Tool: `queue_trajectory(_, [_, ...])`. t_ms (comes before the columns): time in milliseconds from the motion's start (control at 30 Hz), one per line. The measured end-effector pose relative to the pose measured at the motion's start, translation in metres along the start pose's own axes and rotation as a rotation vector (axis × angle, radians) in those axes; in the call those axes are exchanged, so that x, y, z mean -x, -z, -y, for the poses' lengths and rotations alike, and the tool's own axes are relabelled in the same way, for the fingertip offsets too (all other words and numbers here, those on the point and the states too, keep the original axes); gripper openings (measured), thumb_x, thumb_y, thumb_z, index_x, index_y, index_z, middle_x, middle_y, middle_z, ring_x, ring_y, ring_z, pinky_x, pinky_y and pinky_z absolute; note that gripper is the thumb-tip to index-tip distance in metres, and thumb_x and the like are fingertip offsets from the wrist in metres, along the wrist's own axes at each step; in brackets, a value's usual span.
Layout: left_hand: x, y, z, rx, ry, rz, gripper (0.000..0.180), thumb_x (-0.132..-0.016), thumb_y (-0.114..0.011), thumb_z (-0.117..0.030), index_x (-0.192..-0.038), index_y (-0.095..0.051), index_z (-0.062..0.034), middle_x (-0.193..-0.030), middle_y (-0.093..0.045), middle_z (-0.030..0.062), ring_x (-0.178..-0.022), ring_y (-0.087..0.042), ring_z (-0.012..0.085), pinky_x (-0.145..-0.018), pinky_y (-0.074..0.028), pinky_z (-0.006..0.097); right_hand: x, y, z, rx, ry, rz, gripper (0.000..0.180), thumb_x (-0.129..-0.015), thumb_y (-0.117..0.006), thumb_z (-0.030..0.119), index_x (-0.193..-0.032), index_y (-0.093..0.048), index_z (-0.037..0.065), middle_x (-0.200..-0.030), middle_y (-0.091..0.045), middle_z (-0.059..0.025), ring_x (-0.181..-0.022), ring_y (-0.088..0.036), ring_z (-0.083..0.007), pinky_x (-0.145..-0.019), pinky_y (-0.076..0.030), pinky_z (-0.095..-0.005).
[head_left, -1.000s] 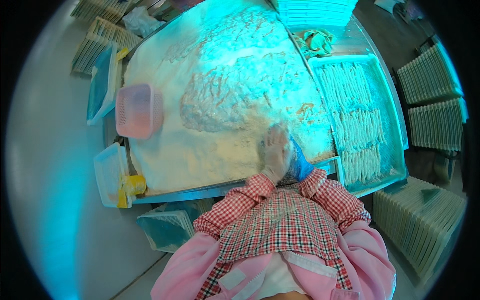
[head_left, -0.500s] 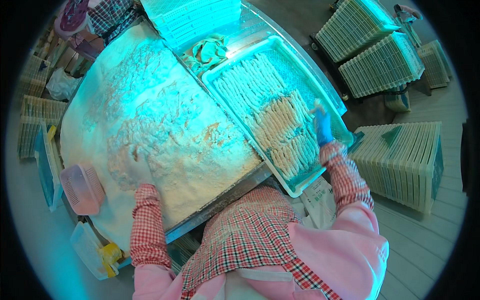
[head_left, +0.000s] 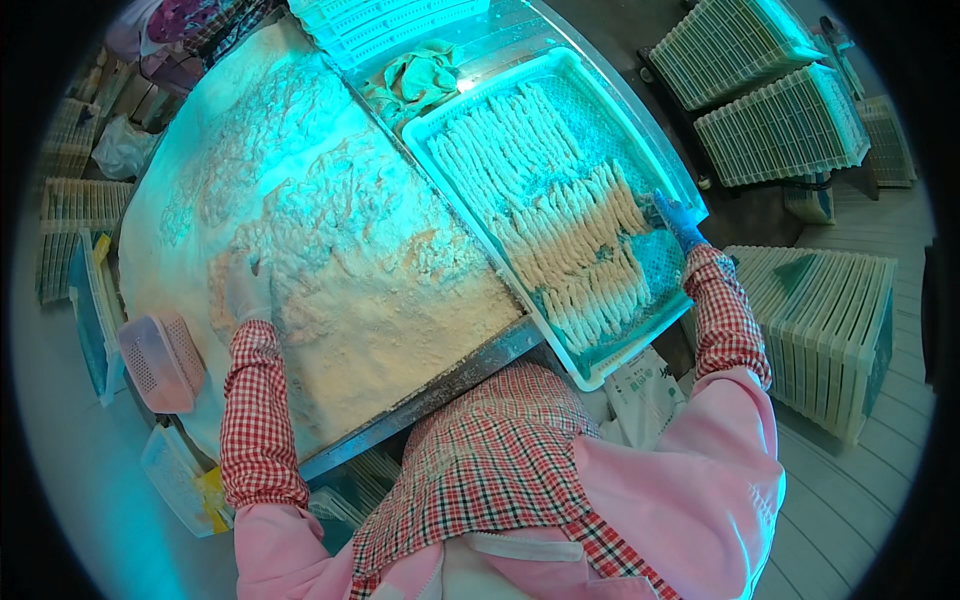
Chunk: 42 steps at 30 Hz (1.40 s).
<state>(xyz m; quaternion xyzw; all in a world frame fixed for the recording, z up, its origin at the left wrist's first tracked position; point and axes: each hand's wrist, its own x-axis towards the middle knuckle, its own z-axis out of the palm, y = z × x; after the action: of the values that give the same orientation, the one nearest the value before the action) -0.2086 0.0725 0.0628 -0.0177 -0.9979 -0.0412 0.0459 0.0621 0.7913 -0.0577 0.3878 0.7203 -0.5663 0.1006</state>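
Observation:
A big heap of pale breadcrumb coating [head_left: 330, 230] covers the metal table [head_left: 455, 375]. My left hand [head_left: 245, 285], in a crumb-dusted glove, lies spread in the crumbs at the heap's left edge. To the right sits a white perforated tray [head_left: 600, 375] filled with rows of breaded sticks [head_left: 560, 225]. My right hand [head_left: 675, 220], in a blue glove, is at the tray's right rim next to the sticks; whether it holds one is not visible.
A pink plastic basket [head_left: 160, 360] and clear containers [head_left: 175, 480] stand at the table's left. Stacks of white trays stand at the right [head_left: 820, 330] and upper right [head_left: 770, 100]. A crumpled greenish cloth [head_left: 415, 80] lies beyond the tray.
The view has swung further right. My left hand has reached out into the crumbs at the left. My right hand stays at the tray's right rim.

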Motion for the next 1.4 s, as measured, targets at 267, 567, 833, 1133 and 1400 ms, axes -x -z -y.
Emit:
queue_trajectory(267, [0.003, 0.001, 0.016, 0.142, -0.066, -0.089, 0.028, -0.083, -0.059, -0.017, -0.106, -0.064, -0.0012, -0.112, -0.062, 0.0136, -0.103, -0.059, 0.0291, -0.089, -0.045, 0.038, 0.008, -0.01, 0.014, 0.272, 0.236, -0.286, 0.05, -0.094, -0.052, 0.046, -0.123, -0.061, 0.006, -0.116, -0.063, -0.0134, -0.107, -0.059, -0.0224, -0.094, -0.044, -0.0325])
queue_trajectory(567, [0.17, 0.006, 0.05, 0.361, -0.481, -0.023, 0.017, -0.081, -0.059, -0.005, -0.096, -0.067, -0.0039, -0.107, -0.065, 0.0122, -0.105, -0.059, 0.0299, -0.09, -0.047, 0.037, 0.044, -0.126, 0.083, -0.093, 0.435, -0.18, 0.038, -0.097, -0.048, 0.019, -0.132, -0.051, 0.003, -0.107, -0.066, -0.0071, -0.096, -0.058, -0.0143, -0.082, -0.045, -0.0276])
queue_trajectory(833, [0.229, 0.02, 0.103, 0.888, 0.389, 0.325, 0.023, -0.086, -0.05, -0.001, -0.099, -0.068, -0.0027, -0.113, -0.066, 0.0115, -0.106, -0.061, 0.0239, -0.09, -0.048, 0.034, 0.209, -0.376, 0.13, 0.262, 1.018, 0.307, 0.043, -0.09, -0.059, 0.014, -0.132, -0.05, 0.005, -0.12, -0.058, -0.0169, -0.11, -0.056, -0.0301, -0.09, -0.047, -0.0382])
queue_trajectory(1133, [0.245, -0.028, 0.08, 0.47, 0.033, 0.268, 0.029, -0.084, -0.059, -0.019, -0.11, -0.065, -0.007, -0.112, -0.064, 0.0118, -0.097, -0.062, 0.0276, -0.086, -0.049, 0.038, 0.259, -0.45, 0.121, 0.568, 1.165, 0.535, 0.047, -0.081, -0.062, 0.013, -0.127, -0.054, 0.007, -0.116, -0.055, -0.0166, -0.101, -0.053, -0.0353, -0.081, -0.049, -0.0443])
queue_trajectory(1400, [0.244, 0.027, 0.014, 0.433, 0.098, 0.387, 0.036, -0.082, -0.059, -0.018, -0.115, -0.063, -0.0046, -0.116, -0.062, 0.0157, -0.102, -0.06, 0.0321, -0.089, -0.048, 0.038, 0.275, -0.455, 0.1, 0.692, 1.014, 0.49, 0.047, -0.081, -0.059, 0.008, -0.128, -0.052, 0.007, -0.103, -0.057, -0.0158, -0.092, -0.054, -0.0334, -0.073, -0.048, -0.0432])
